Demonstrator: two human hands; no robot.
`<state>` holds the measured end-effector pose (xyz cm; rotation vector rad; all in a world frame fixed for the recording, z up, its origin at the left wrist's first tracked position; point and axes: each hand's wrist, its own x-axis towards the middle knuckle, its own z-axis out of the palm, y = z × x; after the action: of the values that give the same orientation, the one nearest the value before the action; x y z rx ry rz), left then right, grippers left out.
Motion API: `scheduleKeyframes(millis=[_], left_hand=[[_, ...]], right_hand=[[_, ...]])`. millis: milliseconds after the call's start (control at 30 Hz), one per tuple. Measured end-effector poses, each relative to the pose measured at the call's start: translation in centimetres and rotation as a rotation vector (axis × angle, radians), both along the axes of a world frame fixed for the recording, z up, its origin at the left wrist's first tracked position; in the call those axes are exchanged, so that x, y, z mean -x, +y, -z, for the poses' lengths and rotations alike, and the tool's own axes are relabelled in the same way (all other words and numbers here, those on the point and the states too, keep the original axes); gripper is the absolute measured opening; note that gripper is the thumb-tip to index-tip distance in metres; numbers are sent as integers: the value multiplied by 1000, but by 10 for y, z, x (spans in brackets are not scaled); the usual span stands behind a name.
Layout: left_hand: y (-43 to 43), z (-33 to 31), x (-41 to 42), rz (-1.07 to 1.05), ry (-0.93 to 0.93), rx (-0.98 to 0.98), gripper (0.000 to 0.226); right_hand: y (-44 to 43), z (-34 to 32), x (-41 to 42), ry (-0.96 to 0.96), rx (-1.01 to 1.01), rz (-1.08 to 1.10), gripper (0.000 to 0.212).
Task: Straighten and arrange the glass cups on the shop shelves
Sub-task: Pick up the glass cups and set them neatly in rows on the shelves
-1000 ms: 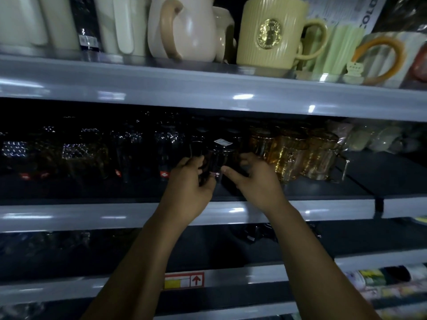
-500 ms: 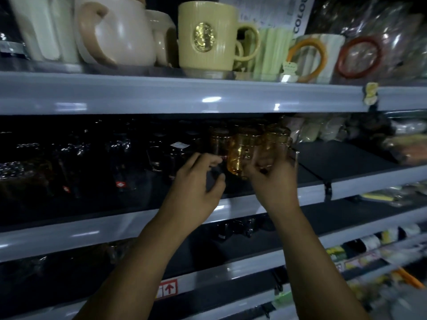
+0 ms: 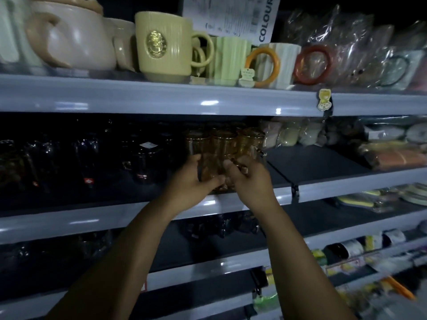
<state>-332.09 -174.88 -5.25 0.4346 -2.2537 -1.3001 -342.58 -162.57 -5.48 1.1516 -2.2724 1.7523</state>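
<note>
On the middle shelf (image 3: pixel 242 199) stands a cluster of amber glass cups (image 3: pixel 248 140). The front amber cup (image 3: pixel 211 167) is held between both hands: my left hand (image 3: pixel 191 183) wraps its left side and base, and my right hand (image 3: pixel 250 179) grips its right side, by the handle. To the left on the same shelf stand several dark glass cups (image 3: pixel 145 160), one with a white price label on top. The held cup's base is hidden by my fingers.
The top shelf carries ceramic mugs: a cream one with a gold emblem (image 3: pixel 164 46), a pale green ribbed one (image 3: pixel 228 58) and one with an orange ring handle (image 3: pixel 265 65). Plastic-wrapped goods (image 3: pixel 392 144) fill the right. More dark glassware (image 3: pixel 221 225) sits on the shelf below.
Both hands have moved right from the dark cups to the amber ones and closed around the front amber cup. The view has shifted right along the shelves.
</note>
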Motion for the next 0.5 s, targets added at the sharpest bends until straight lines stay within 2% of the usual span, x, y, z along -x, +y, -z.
scheduleKeyframes(millis=[133,267,367,500], left_hand=[[14,-11,9,-11,29,-143,32],[36,-19,9,81,87,-307,45],[51,-23,10,97,188,-560,59],[76,-16,8,-21,309,-767,62]], right_hand=[[16,-10,15,-157,110,-88,37],[36,-25,25,-258,141,-212,47],[46,-39,27,-328,112,-278,43],[59,-45,25,-193,-27,-352,27]])
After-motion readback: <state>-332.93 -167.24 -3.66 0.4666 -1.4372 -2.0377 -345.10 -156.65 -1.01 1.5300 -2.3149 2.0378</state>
